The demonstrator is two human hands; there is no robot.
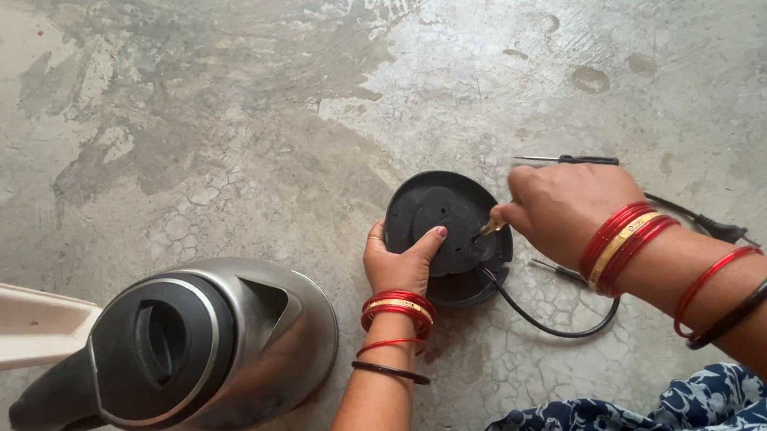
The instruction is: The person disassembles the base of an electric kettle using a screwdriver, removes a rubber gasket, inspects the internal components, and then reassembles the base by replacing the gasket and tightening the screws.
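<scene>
Head cam, steep downward, close, over floor

No packages, labels, signs or screens (bare floor only)

Soft even daylight, faint shadows under hands, mild sheen on kettle, sharp focus, slight wide-angle edge stretch
</scene>
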